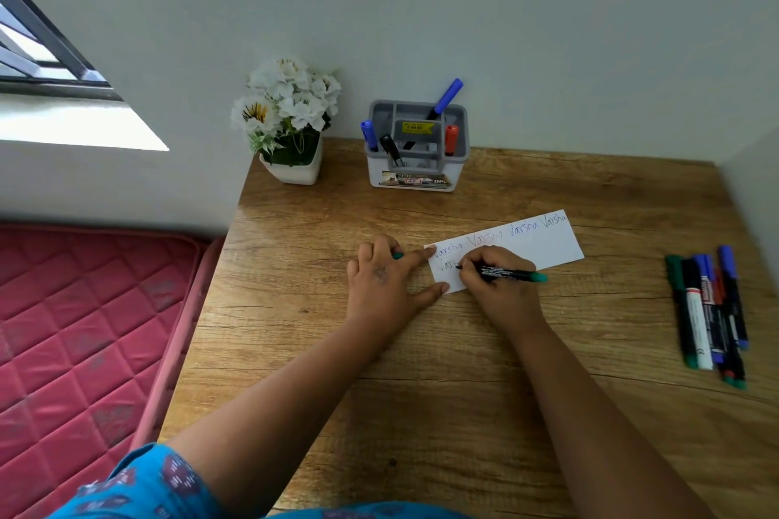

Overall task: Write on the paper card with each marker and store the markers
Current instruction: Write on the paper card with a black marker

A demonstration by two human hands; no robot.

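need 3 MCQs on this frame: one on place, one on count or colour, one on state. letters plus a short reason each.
1. Where does the loose pile of markers lie?
A. On the table right of the paper card
B. Inside the flower pot
C. On the mattress

2. How many markers stand in the grey organizer?
A. One
B. Four
C. Seven

3. What is the right hand doing?
A. Resting flat, holding nothing
B. Gripping a green-ended marker with its tip on the card
C. Lifting the organizer

Key: 1 A, the pile lies on the table to the right of the paper card. 2 B, two blue, one black and one red show. 3 B, the marker touches the card's second line while the left hand presses the card's left end.
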